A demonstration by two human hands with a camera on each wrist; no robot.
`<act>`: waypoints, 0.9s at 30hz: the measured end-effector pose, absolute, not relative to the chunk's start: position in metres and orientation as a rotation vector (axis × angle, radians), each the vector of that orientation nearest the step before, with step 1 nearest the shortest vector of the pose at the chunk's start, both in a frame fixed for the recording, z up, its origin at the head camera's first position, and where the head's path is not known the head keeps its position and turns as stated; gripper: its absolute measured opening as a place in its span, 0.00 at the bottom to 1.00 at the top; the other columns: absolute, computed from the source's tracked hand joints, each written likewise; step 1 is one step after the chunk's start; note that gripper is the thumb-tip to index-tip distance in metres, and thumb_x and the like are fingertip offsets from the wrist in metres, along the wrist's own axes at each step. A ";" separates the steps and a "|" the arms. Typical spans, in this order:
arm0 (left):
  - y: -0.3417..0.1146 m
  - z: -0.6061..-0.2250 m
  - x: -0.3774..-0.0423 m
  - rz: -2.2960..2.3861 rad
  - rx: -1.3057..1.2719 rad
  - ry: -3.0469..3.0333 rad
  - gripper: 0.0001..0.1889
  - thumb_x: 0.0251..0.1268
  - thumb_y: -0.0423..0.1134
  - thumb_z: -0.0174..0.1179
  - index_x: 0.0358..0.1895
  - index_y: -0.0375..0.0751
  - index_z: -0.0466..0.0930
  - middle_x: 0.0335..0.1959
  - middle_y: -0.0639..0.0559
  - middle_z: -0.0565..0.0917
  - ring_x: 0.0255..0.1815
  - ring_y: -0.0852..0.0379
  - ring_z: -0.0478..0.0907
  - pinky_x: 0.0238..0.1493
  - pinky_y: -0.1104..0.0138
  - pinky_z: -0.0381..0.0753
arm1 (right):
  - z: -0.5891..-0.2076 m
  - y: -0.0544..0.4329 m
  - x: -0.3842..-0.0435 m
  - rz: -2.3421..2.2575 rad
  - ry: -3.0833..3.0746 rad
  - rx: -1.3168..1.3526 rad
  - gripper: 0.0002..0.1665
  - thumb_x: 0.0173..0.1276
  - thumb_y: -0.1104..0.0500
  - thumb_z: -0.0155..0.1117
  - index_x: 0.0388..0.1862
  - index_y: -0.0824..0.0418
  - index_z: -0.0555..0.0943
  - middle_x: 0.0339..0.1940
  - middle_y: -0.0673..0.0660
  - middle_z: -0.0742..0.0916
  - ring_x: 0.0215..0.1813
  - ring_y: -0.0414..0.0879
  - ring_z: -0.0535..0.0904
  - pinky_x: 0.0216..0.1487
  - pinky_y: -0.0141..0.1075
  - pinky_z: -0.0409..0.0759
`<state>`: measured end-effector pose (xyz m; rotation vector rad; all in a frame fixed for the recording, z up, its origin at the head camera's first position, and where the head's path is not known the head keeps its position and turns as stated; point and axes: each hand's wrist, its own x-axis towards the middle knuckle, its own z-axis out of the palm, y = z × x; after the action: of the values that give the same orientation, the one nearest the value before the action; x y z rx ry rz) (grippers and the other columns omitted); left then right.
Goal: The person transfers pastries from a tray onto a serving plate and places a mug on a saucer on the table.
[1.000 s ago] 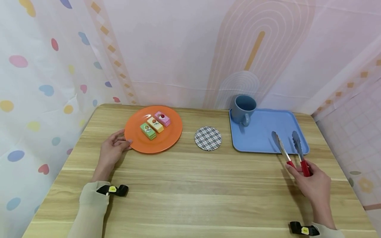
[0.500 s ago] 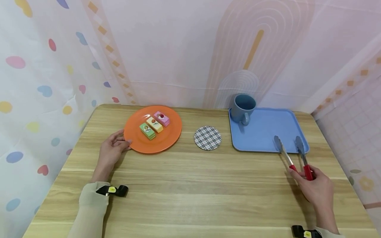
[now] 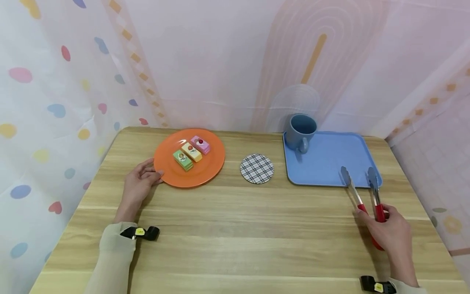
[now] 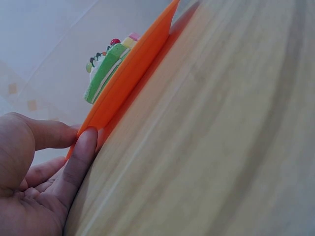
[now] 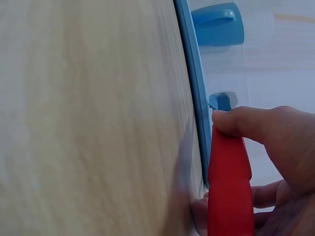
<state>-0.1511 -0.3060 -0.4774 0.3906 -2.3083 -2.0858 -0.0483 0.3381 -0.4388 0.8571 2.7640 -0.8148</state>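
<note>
At the table's left, my left hand (image 3: 137,183) pinches the near-left rim of an orange plate (image 3: 209,173) between thumb and finger; the left wrist view shows the digits on the plate's edge (image 4: 106,110). Three small toy cake slices lie in a row on the plate: green (image 3: 182,160), yellow (image 3: 192,152) and pink (image 3: 200,144). On the right, my right hand (image 3: 391,230) holds red-handled metal tongs (image 3: 380,213). The tongs' arms are spread, with nothing between their tips, over the near-right edge of a blue tray (image 3: 315,173).
A blue-grey mug (image 3: 301,132) stands on the tray's back-left corner, its handle toward me. Between plate and tray lies a round plaid coaster (image 3: 257,168). The wooden table (image 3: 249,237) ends at patterned curtains (image 3: 205,73) behind and at both sides.
My right hand has drawn the tongs a little toward me and to the right, so their tips sit nearer the tray's edge. The left hand and plate have kept their places.
</note>
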 end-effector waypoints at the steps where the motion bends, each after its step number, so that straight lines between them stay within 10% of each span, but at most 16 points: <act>1: -0.306 -0.478 -0.152 -2.083 0.385 -2.305 0.38 0.70 0.33 0.66 0.80 0.38 0.59 0.44 0.56 0.80 0.37 0.69 0.84 0.42 0.76 0.90 | -0.438 0.339 -0.049 -0.801 2.764 0.859 0.63 0.64 0.26 0.63 0.74 0.76 0.61 0.62 0.78 0.75 0.59 0.70 0.73 0.39 0.47 0.86; 13: -0.304 -0.479 -0.155 -2.052 0.371 -2.318 0.38 0.71 0.32 0.65 0.80 0.37 0.58 0.44 0.58 0.80 0.36 0.70 0.84 0.41 0.77 0.89 | -0.437 0.339 -0.047 -0.695 2.782 0.788 0.62 0.64 0.26 0.63 0.70 0.79 0.64 0.52 0.77 0.80 0.50 0.68 0.76 0.25 0.35 0.78; 27: -0.304 -0.479 -0.152 -2.052 0.399 -2.330 0.37 0.72 0.32 0.64 0.80 0.38 0.58 0.43 0.59 0.80 0.37 0.70 0.84 0.42 0.77 0.89 | -0.432 0.342 -0.049 -0.746 2.740 0.680 0.61 0.69 0.28 0.60 0.76 0.77 0.57 0.63 0.80 0.73 0.60 0.72 0.72 0.44 0.54 0.88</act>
<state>-0.1520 -0.3044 -0.4789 0.3990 -2.3302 -2.0516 -0.0485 0.3422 -0.4321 0.6797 2.7402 -0.7456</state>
